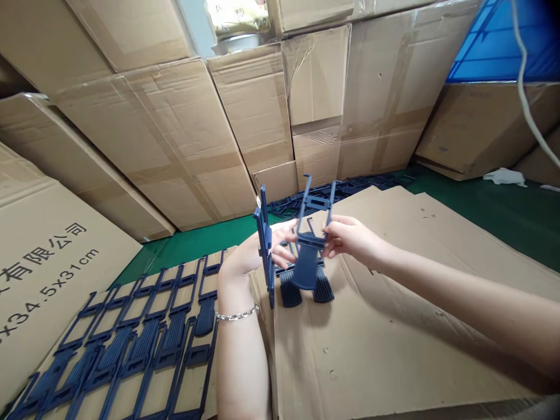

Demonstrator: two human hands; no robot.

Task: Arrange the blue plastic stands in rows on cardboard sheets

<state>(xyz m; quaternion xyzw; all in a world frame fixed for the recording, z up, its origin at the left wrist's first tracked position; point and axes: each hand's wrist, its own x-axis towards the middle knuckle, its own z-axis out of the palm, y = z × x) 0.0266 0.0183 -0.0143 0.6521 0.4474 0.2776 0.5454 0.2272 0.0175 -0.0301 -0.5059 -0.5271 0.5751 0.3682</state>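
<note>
My left hand [258, 251] is closed around a flat dark-blue plastic piece [265, 245], held upright and seen edge-on. My right hand [350, 238] pinches the right side of a dark-blue plastic stand [311, 245] with two upright prongs at the top and ribbed feet at the bottom. The fingertips of my left hand also touch the stand's left side. Both pieces hover above a flattened cardboard sheet [394, 326]. A thin chain bracelet [236, 315] circles my left wrist.
Several identical blue plastic pieces [144, 344] lie in rows on cardboard at lower left. More blue parts [350, 188] are piled at the back. Stacked cardboard boxes [196, 134] wall off the rear, a printed box [48, 274] sits left, and green floor [494, 210] shows right.
</note>
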